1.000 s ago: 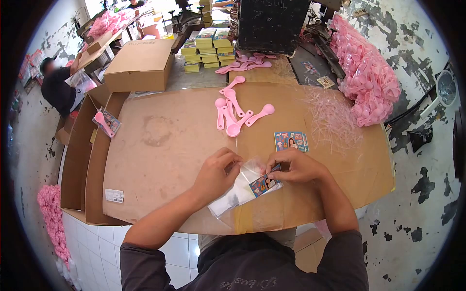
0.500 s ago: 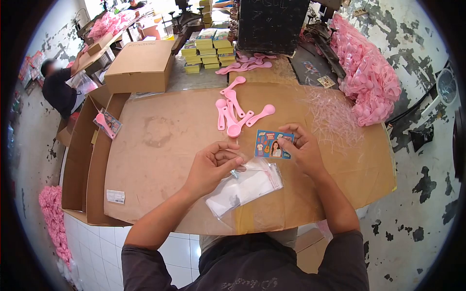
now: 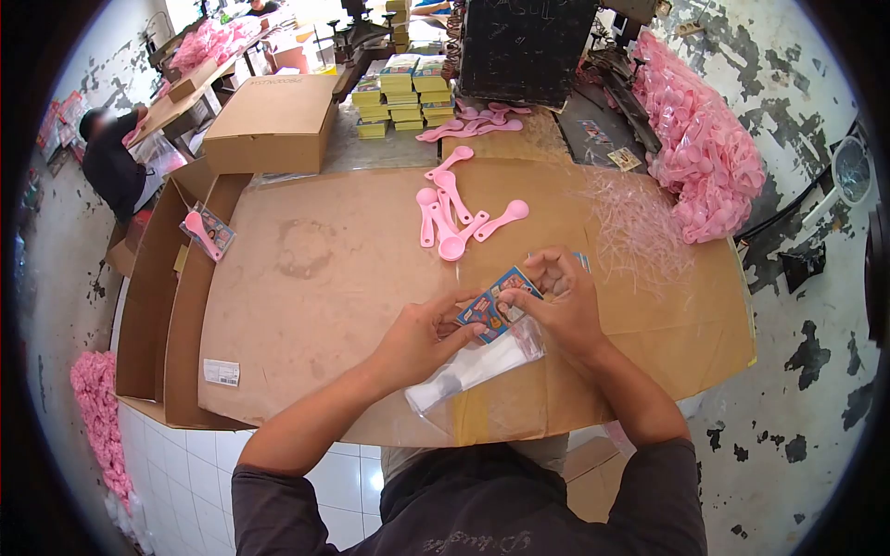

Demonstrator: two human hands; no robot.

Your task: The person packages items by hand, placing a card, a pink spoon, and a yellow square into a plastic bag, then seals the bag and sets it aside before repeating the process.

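Note:
Over the cardboard sheet, a small blue printed card [image 3: 496, 309] is held tilted between my two hands. The thumb and fingers of my left hand [image 3: 419, 335] pinch its lower left end. My right hand [image 3: 567, 301] grips the upper right end, its thumb across the printed face. Another blue edge [image 3: 582, 262] sticks out behind the right fingers. Right below the hands lies a stack of clear plastic bags [image 3: 464, 372], partly covered by the card and fingers. Beyond my hands, several pink measuring spoons [image 3: 451, 244] lie in a loose cluster.
At left, an open cardboard box [image 3: 148, 320] holds a bagged card with a spoon [image 3: 206, 236]. A closed carton [image 3: 269, 120] and card stacks [image 3: 399, 88] stand at the back. Pink spoons are heaped [image 3: 700, 148] at right, near plastic shreds [image 3: 640, 218]. Someone [image 3: 116, 167] works far left.
My right hand has brought the card left and tilted it, and its end now meets my left fingers. My left hand has shifted slightly down.

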